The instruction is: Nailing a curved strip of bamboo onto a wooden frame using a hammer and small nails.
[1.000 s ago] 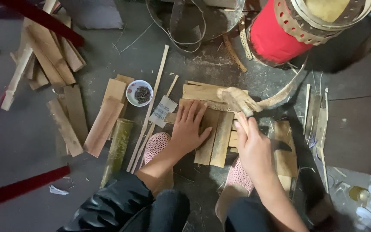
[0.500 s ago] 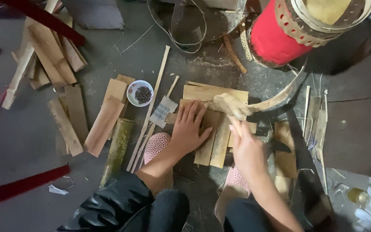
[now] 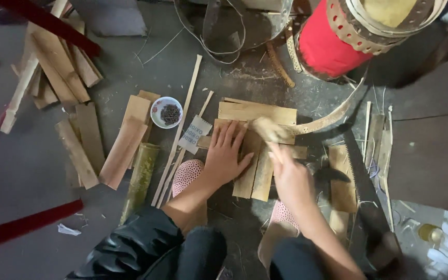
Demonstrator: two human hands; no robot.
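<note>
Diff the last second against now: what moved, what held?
The right hand slid left and toward the person; the end of the curved perforated pale strip it works shifted left over the stacked flat wooden pieces. The left hand stayed flat on them; the small white bowl did not move.

Red drum (image 3: 325, 44) — pink dotted slippers (image 3: 187, 176) — pale tan wood slats (image 3: 257, 111).

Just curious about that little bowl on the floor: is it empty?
No, the small bowl holds a heap of small dark bits, lying left of the left hand.
</note>
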